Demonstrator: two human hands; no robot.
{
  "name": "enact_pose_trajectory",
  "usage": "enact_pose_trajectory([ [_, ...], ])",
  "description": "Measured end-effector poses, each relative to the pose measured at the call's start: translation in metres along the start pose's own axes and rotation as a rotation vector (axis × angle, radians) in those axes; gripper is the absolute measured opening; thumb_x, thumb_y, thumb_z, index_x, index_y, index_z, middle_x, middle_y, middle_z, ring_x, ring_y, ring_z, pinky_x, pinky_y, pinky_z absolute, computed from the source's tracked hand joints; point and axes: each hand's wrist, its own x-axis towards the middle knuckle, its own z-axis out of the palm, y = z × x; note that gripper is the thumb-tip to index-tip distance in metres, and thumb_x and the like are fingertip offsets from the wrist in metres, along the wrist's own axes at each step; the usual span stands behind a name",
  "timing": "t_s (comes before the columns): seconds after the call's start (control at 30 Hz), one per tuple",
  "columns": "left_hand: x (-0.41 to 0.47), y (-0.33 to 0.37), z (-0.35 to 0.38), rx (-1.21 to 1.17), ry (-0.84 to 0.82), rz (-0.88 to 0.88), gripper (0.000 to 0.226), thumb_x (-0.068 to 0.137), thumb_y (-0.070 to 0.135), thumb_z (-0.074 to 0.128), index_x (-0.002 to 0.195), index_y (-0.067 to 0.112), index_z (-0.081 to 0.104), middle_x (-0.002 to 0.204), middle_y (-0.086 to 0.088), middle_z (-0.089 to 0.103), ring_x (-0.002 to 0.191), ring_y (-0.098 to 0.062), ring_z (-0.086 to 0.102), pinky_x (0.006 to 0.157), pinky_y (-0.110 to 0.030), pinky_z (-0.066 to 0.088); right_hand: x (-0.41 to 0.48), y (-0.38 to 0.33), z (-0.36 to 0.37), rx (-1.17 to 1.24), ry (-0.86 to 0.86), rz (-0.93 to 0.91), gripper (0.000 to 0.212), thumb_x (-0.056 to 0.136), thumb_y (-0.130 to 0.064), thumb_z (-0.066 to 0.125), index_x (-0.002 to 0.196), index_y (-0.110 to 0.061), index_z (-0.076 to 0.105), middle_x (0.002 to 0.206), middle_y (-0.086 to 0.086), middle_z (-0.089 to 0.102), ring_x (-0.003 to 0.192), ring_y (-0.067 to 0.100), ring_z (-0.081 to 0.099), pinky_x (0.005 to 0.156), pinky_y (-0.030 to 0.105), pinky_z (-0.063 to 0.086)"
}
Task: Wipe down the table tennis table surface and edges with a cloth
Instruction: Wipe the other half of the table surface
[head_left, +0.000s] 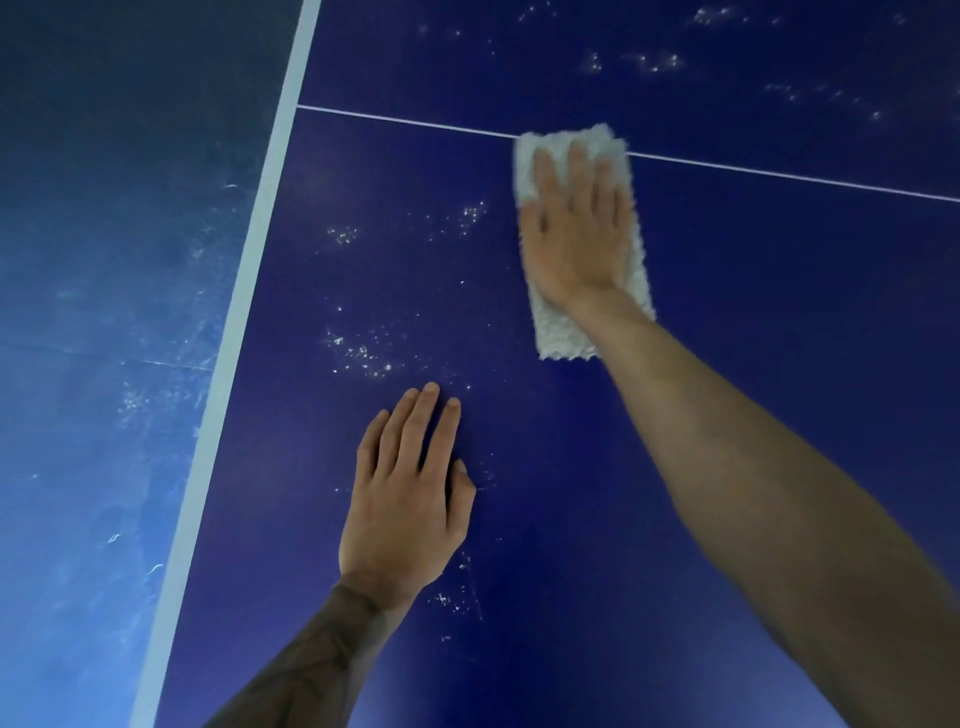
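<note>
Flat right hand (574, 234) presses cloth (584, 244) on table (727, 364), left hand (408, 499) spread beside; specks (363, 356) risk being scattered, not lifted.

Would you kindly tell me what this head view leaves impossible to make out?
1. Head view: middle of the cloth, covered by the right hand.
2. Head view: other edges of the table, cut off by the frame.
3. Head view: white specks, too small to tell dust from droplets.
</note>
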Motion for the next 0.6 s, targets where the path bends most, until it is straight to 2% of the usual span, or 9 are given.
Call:
enact_pose_trajectory([
  [0.13,0.001,0.001,-0.002,-0.003,-0.007,0.003,0.055,0.106,0.028,0.039,0.157,0.007,0.044,0.166,-0.012,0.037,0.155,-0.031,0.033,0.127,-0.051,0.026,-0.065,-0.030,0.018,-0.066,-0.068,-0.404,0.061,0.113,-0.048,0.021,0.171,-0.032,0.014,0.180,0.005,0.004,0.166,0.031,-0.002,0.134,0.050,0.001],
  [0.2,0.001,0.001,-0.003,-0.009,-0.004,-0.001,0.055,0.106,0.028,0.039,0.157,0.008,0.044,0.166,-0.012,0.037,0.155,-0.031,0.033,0.127,-0.051,0.026,-0.087,-0.014,0.020,-0.092,-0.080,-0.512,0.060,0.113,-0.047,0.022,0.171,-0.033,0.014,0.180,0.003,0.005,0.166,0.028,-0.001,0.134,0.050,0.004],
  [0.27,0.000,0.001,-0.003,-0.014,-0.004,-0.005,0.055,0.105,0.028,0.038,0.156,0.008,0.044,0.166,-0.012,0.037,0.154,-0.030,0.034,0.127,-0.051,0.027,-0.082,0.009,0.015,-0.091,-0.072,-0.458,0.059,0.114,-0.046,0.023,0.171,-0.034,0.013,0.180,0.001,0.003,0.166,0.027,-0.003,0.134,0.050,0.004],
  [0.33,0.000,0.001,-0.002,-0.014,-0.006,-0.009,0.055,0.105,0.028,0.038,0.156,0.009,0.044,0.166,-0.011,0.037,0.155,-0.030,0.033,0.127,-0.051,0.027,-0.057,0.022,0.007,-0.079,-0.050,-0.295,0.059,0.114,-0.046,0.022,0.171,-0.035,0.011,0.180,0.002,0.002,0.166,0.027,-0.004,0.135,0.050,0.002],
  [0.47,-0.002,-0.001,0.000,-0.022,0.000,-0.009,0.054,0.106,0.029,0.038,0.157,0.011,0.043,0.166,-0.010,0.036,0.156,-0.028,0.032,0.128,-0.049,0.025,-0.009,0.006,0.002,-0.013,-0.003,-0.034,0.062,0.113,-0.047,0.021,0.172,-0.032,0.007,0.180,0.006,-0.003,0.166,0.030,-0.006,0.134,0.051,-0.003],
  [0.53,-0.001,0.000,0.000,-0.028,0.001,-0.008,0.053,0.107,0.029,0.038,0.157,0.011,0.043,0.166,-0.010,0.036,0.156,-0.027,0.032,0.128,-0.049,0.024,-0.004,-0.018,0.007,0.003,0.009,-0.002,0.063,0.113,-0.047,0.021,0.172,-0.030,0.007,0.180,0.008,-0.003,0.166,0.032,-0.007,0.134,0.053,-0.002],
  [0.6,-0.001,0.002,-0.003,-0.045,-0.001,-0.014,0.052,0.107,0.028,0.040,0.156,0.010,0.044,0.166,-0.010,0.037,0.155,-0.027,0.033,0.129,-0.048,0.024,-0.021,-0.042,0.013,0.005,-0.016,-0.086,0.063,0.113,-0.047,0.022,0.172,-0.031,0.009,0.180,0.008,-0.002,0.166,0.033,-0.007,0.134,0.053,-0.001],
])
